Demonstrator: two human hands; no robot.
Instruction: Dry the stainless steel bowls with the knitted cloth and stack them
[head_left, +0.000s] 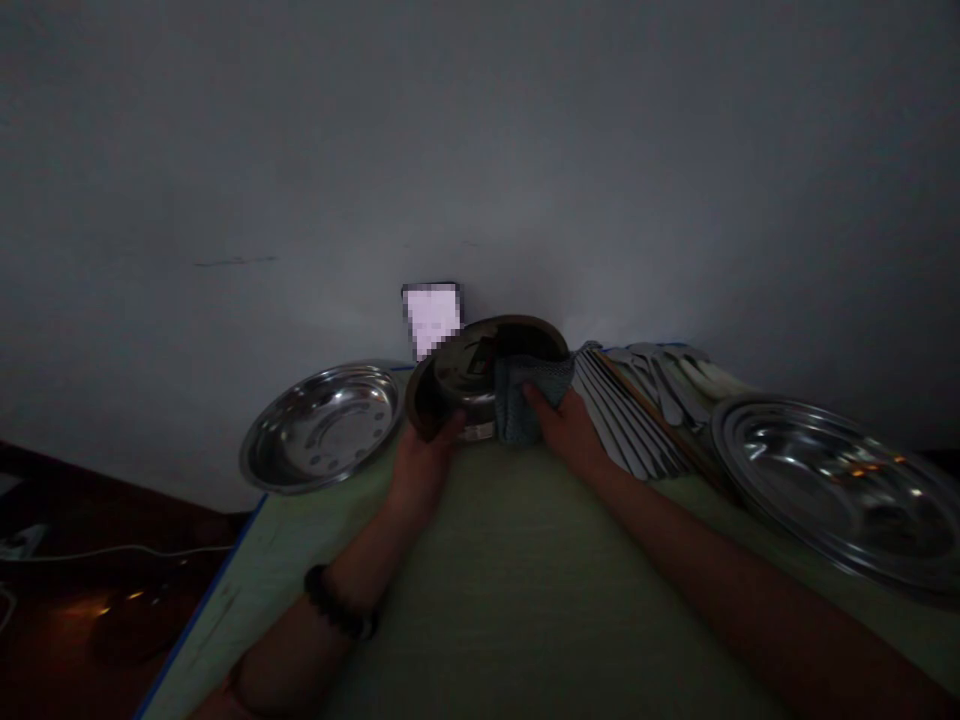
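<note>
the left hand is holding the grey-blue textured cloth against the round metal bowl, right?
Not the left hand: the head view shows the right hand holding the grey-blue textured cloth against the round metal bowl.

Plate [324, 425] left of basin [465, 375]; cutlery [626, 415] right; tray [840, 490] far right.

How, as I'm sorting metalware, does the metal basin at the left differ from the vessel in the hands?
The left basin rests on the table; the held vessel is in the left hand, a cloth against it. The left basin looks brighter, the held vessel darker. Both are round and metal.
</note>
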